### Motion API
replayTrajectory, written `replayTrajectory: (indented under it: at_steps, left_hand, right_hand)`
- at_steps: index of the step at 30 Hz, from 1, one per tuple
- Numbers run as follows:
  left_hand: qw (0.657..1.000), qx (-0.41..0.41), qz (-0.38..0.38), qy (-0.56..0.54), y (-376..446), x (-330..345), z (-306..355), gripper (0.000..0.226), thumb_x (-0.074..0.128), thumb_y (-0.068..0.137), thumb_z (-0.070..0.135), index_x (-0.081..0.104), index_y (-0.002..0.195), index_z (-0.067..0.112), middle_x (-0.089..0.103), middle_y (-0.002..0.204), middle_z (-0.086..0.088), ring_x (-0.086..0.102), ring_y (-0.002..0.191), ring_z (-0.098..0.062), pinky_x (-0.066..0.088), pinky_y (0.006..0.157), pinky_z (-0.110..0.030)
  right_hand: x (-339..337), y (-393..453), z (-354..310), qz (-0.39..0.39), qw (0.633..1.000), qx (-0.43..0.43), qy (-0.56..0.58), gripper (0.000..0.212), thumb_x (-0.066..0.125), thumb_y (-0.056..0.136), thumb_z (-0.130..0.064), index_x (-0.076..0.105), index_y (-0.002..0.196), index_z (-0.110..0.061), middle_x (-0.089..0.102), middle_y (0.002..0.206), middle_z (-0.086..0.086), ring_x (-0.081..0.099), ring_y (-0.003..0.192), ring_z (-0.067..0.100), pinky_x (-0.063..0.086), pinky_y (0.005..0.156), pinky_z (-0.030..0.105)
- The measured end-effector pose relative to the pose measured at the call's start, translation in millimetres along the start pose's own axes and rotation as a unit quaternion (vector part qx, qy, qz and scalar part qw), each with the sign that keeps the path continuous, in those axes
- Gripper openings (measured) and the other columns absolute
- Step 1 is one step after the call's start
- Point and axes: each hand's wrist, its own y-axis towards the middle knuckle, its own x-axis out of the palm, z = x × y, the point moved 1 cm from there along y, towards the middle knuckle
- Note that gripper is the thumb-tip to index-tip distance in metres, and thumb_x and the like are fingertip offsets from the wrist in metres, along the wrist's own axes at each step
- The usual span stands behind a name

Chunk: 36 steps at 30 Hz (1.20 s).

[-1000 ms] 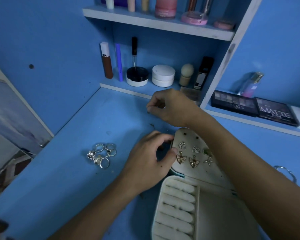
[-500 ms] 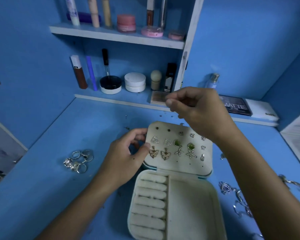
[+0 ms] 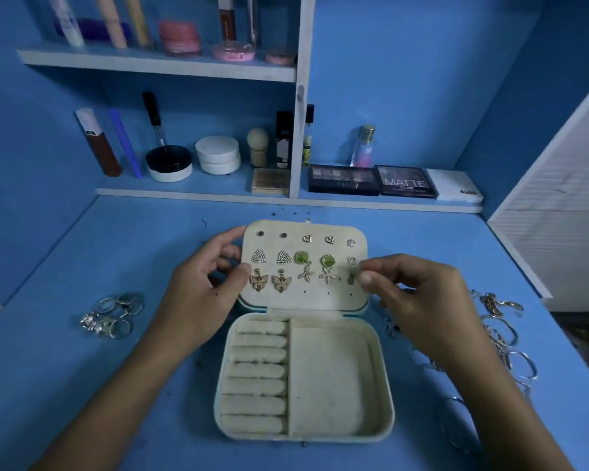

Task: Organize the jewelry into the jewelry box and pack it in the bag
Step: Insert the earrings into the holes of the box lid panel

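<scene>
Head view looked down on a blue worktop where the jewelry box lay open at the centre, its lid folded back toward twelve o'clock and studded with earrings: triangles, butterflies, green stones with starfish drops, small hearts. The left hand gripped the lid's nine o'clock edge, thumb on the inner face beside the butterfly pair, fingers curled behind. The right hand sat at the lid's three o'clock edge, thumb and forefinger pinched together at the last column of studs; whether it held anything I could not tell. The box's base showed ring rolls at nine o'clock and a bare compartment at three. A cluster of rings lay at nine o'clock of the box, well apart, and bangles and chains at three o'clock. Cosmetics lined the shelf at twelve o'clock
</scene>
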Motion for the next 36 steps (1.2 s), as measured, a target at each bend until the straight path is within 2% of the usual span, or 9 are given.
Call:
replayTrajectory:
  at_steps: [3,5,11,14,18,21,25,29,36]
  left_hand:
    - [1.0,0.001,0.0,0.003,-0.9,-0.3,1.3,0.047,0.061,0.08,0.026,0.059,0.124,0.042,0.067,0.093,0.011,0.065,0.086,-0.011,0.051,0.081,-0.023]
    - [1.0,0.006,0.001,0.002,-1.7,-0.4,2.9,0.046,0.06,0.08,0.025,0.058,0.121,0.046,0.067,0.094,0.011,0.065,0.087,-0.01,0.051,0.082,-0.024]
    - [1.0,0.013,-0.001,-0.002,-3.8,-1.2,4.3,0.047,0.066,0.086,0.016,0.058,0.121,0.046,0.068,0.097,0.009,0.065,0.088,-0.009,0.051,0.086,-0.03]
    - [1.0,0.005,0.0,-0.004,-3.6,-0.9,3.2,0.045,0.062,0.082,0.023,0.059,0.122,0.045,0.068,0.098,0.007,0.065,0.09,-0.011,0.05,0.087,-0.03]
    - [1.0,0.005,-0.001,0.005,-3.1,-0.6,1.6,0.046,0.061,0.081,0.025,0.059,0.122,0.045,0.069,0.098,0.006,0.066,0.091,-0.014,0.052,0.087,-0.035]
    - [1.0,0.005,-0.001,0.012,-3.1,-1.0,1.3,0.046,0.061,0.081,0.025,0.059,0.121,0.047,0.069,0.098,0.007,0.066,0.091,-0.015,0.052,0.088,-0.037]
    - [1.0,0.005,0.001,0.013,-3.4,-0.9,1.7,0.045,0.062,0.082,0.025,0.059,0.122,0.046,0.069,0.098,0.009,0.066,0.091,-0.014,0.053,0.088,-0.037]
    - [1.0,0.007,-0.004,0.018,-3.4,-1.9,1.3,0.049,0.066,0.091,0.009,0.058,0.123,0.045,0.069,0.098,0.009,0.066,0.092,-0.015,0.053,0.089,-0.041]
    - [1.0,0.001,-0.003,0.016,-4.3,-1.6,3.3,0.047,0.067,0.09,0.011,0.058,0.123,0.044,0.069,0.097,0.009,0.066,0.092,-0.014,0.053,0.088,-0.039]
  right_hand:
    - [0.3,-8.5,3.0,0.012,1.0,0.014,0.004,0.016,0.082,0.078,-0.025,0.074,0.074,-0.039,0.072,0.072,-0.02,0.066,0.071,0.001,0.051,0.068,0.016]
    - [1.6,-11.6,5.5,0.013,1.0,0.025,0.009,0.012,0.083,0.075,-0.026,0.075,0.072,-0.035,0.072,0.071,-0.017,0.064,0.07,0.001,0.046,0.067,0.011]
    - [6.5,-13.7,9.0,0.003,0.999,0.029,0.014,0.011,0.083,0.077,-0.022,0.076,0.073,-0.029,0.07,0.069,-0.018,0.061,0.064,0.0,0.04,0.06,0.008]
    - [6.8,-14.2,11.2,-0.002,0.999,0.027,0.017,0.014,0.08,0.081,-0.018,0.078,0.078,-0.031,0.072,0.074,-0.018,0.064,0.073,0.0,0.043,0.066,0.008]
    - [6.5,-14.0,12.8,-0.021,1.0,0.015,0.007,0.015,0.075,0.087,-0.015,0.077,0.086,-0.03,0.07,0.08,-0.017,0.061,0.069,0.003,0.041,0.06,0.01]
    - [7.0,-14.4,12.2,-0.019,1.0,-0.01,-0.014,0.016,0.073,0.088,-0.014,0.075,0.085,-0.029,0.069,0.087,-0.012,0.058,0.078,0.009,0.04,0.061,0.01]
    - [8.9,-13.3,14.9,-0.018,1.0,-0.002,-0.02,0.014,0.073,0.088,-0.017,0.074,0.085,-0.031,0.069,0.089,-0.012,0.059,0.079,0.009,0.04,0.064,0.01]
    - [11.4,-13.4,18.7,-0.025,0.999,0.011,-0.026,0.009,0.073,0.089,-0.021,0.074,0.084,-0.028,0.07,0.092,-0.01,0.06,0.081,0.008,0.041,0.065,0.011]
    - [11.8,-14.0,16.7,-0.03,0.999,0.007,-0.031,0.007,0.074,0.088,-0.022,0.075,0.083,-0.026,0.068,0.087,-0.012,0.061,0.083,0.007,0.04,0.066,0.009]
